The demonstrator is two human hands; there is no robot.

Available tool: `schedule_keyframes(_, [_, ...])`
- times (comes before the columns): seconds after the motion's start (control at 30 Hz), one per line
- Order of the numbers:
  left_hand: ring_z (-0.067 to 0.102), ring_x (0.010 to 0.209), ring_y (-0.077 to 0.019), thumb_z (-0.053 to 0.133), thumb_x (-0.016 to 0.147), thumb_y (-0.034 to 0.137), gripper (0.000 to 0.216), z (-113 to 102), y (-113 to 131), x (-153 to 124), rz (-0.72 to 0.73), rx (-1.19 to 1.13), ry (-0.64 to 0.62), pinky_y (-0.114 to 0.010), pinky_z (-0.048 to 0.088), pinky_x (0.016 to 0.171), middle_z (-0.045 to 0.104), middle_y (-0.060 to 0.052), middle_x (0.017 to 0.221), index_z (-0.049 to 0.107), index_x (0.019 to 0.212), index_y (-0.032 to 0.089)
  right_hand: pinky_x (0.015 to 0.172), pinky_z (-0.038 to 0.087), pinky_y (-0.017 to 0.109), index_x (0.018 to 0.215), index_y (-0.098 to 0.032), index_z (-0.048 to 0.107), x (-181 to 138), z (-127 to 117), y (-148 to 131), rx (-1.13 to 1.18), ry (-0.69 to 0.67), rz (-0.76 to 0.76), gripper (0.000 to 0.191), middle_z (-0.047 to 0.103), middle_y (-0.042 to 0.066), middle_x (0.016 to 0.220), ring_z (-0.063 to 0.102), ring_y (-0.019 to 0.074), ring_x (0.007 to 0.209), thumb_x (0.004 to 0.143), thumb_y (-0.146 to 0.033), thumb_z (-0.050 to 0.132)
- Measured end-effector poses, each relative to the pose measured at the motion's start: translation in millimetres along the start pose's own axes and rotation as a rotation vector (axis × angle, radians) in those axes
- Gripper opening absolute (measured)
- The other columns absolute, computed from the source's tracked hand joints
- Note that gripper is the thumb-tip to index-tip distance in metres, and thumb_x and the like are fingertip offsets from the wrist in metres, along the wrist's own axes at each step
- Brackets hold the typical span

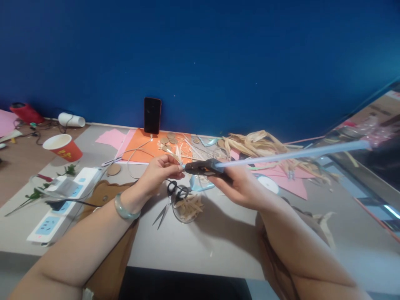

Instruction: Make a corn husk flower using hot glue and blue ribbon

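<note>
My right hand (239, 185) is wrapped round a black glue gun (204, 167), whose long pale glue stick (290, 155) juts out to the right. The gun's nozzle points left at a small straw piece (178, 157) pinched in the fingers of my left hand (159, 171). A green bangle (124, 210) circles my left wrist. Both hands hover above the grey table (193, 241), over black scissors (170, 200) and a clear dish of straw bits (188, 207).
A phone (152, 115) leans on the blue wall behind orange paper (146, 146). Dried husks (265, 146) and pink paper (290, 183) lie at the right. A white power strip (59, 204), a red paper cup (64, 148) and brown cardboard (103, 196) sit at the left.
</note>
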State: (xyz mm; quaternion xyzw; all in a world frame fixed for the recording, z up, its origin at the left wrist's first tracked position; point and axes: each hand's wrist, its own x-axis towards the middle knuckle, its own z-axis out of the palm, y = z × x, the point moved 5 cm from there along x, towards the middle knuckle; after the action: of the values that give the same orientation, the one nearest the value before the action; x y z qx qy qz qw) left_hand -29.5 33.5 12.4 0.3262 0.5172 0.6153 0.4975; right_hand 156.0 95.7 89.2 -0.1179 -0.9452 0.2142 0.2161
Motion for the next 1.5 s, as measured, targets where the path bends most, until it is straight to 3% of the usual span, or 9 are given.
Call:
schedule_keyframes(0.37, [0.067,0.060,-0.0138,0.077,0.065,0.023,0.022,0.2,1.7,-0.9,0.004,0.007,0.008,-0.024,0.053,0.062,0.067,0.000,0.063,0.060,0.077,0.014,0.060,0.038,0.028,0.103,-0.015,0.058,0.2,0.5,2.0,-0.002,-0.019,0.026,0.017,0.059,0.005,0.079,0.051,0.0152,0.066,0.090,-0.024,0.051])
schedule_keyframes(1.5, [0.066,0.060,-0.0142,0.076,0.065,0.023,0.022,2.1,3.0,-3.0,-0.009,0.009,-0.003,-0.025,0.052,0.062,0.067,-0.002,0.063,0.061,0.078,0.014,0.058,0.037,0.026,0.096,-0.016,0.055,0.0,-1.6,3.3,-0.038,0.015,0.012,0.010,0.058,0.003,0.075,0.050,0.0142,0.063,0.089,-0.023,0.052])
